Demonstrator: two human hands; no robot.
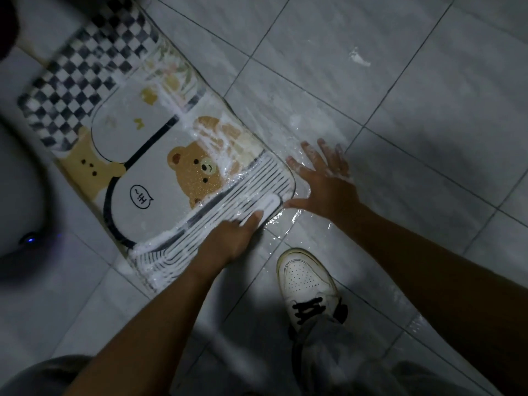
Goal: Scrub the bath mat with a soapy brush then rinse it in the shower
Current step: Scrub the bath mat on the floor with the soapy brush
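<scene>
At the 9 o'clock edge of the view sits a dark rounded object (30, 240) with a small blue light; what it is cannot be told. Beside it the bath mat (125, 110) lies flat on the tiled floor (428, 124), stretching from 11 o'clock down towards the centre. It shows a checked border, two bears and a striped corner, with white suds streaked along its 3 o'clock edge. On that striped corner rests a white brush (267, 208), and the left hand (228, 241) grips it from the 7 o'clock side, fingers curled round it. At 2 o'clock from the brush, the right hand (325, 181) lies palm down on the wet floor just beside the mat, fingers spread apart and smeared with suds, holding nothing. At 5 o'clock from the brush stands a white shoe (307, 281) with black laces. A blob of foam (358, 58) sits on the tiles at 1 o'clock.
</scene>
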